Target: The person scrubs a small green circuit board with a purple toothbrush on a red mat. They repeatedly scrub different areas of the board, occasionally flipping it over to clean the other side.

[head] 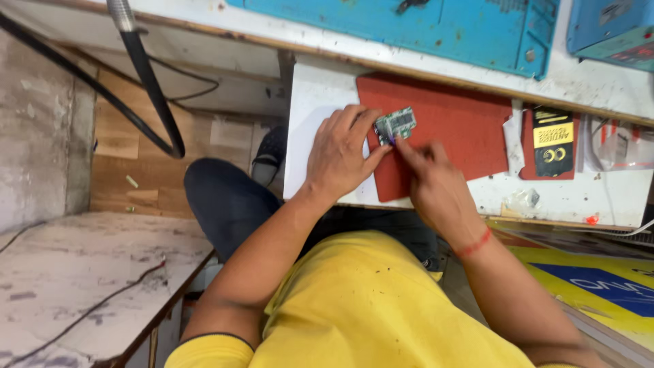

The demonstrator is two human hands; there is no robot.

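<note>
Head view: left hand [338, 158] pinches small green rectangular circuit board [396, 124], fingers clamped on its edge, board raised just above red rubber mat [463, 129] on white table [310, 129]. Right hand [436, 182] closed to a pinch, fingertips touching board's lower corner; whether it grips small part or tool, cannot tell. Judgement: work on board mid-way, board not yet set down. Black-and-yellow packet [552, 142] lies right of mat, untouched. Blue tray [436, 27] at table's far edge.

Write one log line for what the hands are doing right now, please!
left hand: pinching small green circuit board | right hand: fingertip at board's lower edge | board: above red mat | surface: white bench
</note>
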